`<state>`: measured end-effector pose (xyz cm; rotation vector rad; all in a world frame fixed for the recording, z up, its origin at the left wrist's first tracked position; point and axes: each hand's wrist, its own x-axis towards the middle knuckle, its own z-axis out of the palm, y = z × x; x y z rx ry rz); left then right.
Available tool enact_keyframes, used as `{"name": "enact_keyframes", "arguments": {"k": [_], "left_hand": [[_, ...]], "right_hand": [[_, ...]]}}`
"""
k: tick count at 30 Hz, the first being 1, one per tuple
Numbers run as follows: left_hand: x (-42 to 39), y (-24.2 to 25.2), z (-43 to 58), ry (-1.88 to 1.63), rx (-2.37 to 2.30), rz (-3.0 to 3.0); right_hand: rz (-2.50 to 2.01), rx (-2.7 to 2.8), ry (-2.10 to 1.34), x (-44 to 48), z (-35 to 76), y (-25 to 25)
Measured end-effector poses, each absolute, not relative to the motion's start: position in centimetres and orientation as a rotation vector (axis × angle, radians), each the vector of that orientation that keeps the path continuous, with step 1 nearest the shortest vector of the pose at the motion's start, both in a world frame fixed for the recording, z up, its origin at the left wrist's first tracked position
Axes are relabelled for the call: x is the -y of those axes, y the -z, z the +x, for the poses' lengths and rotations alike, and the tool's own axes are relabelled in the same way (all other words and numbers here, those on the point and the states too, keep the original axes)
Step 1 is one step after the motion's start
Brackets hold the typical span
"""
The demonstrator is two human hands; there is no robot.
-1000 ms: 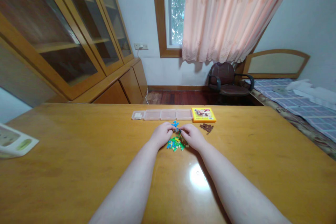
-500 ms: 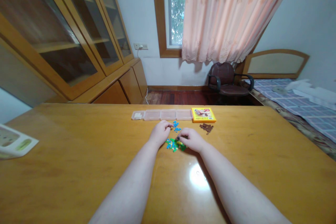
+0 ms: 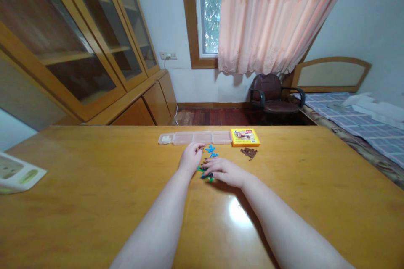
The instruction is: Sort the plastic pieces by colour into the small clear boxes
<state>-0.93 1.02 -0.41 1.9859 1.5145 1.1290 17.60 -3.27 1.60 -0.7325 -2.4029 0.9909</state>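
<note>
My right hand is open, palm down, its fingers spread over a mixed pile of small green and blue plastic pieces. It covers much of that pile. Just left of a small group of blue pieces is my left hand, its fingers curled with the tips close together. Whatever they hold, if anything, is too small to make out. A pile of small brown pieces lies to the right, beyond my right hand.
Behind the pieces, a clear plastic compartment tray lies beside a yellow box with a printed lid. A white plastic holder stands at the table's left edge. Past the far edge is a brown armchair.
My right hand has moved slightly left and its fingers have gone from a pinch to spread over the mixed pile. My left fingertips have shifted a little away from the blue pieces.
</note>
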Motion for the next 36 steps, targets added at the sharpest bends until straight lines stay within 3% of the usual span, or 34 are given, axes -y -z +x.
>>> {"name": "enact_keyframes", "arguments": {"k": [9,19,25,31,36], "left_hand": [[-1.1,0.6,-0.8,-1.123,-1.504,1.984],[-0.9,0.3,-0.8,-0.939,-1.636,2.092],[1.8,-1.4,0.7,-0.508,-1.983,2.273],[5.5,-0.3,4.9,0.076,-2.174,2.035],[6.3,0.8,6.3,0.14,-2.08,2.114]], "right_hand": [[-1.023,2.797,-0.61,5.2,15.6,-1.2],[-1.183,2.474,-0.396,4.5,15.7,-0.9],[-1.449,1.755,-0.619,2.0,18.1,0.1],[-1.321,1.317,-0.911,1.1,18.6,1.5],[-1.278,1.248,-1.008,0.9,18.2,1.8]]}}
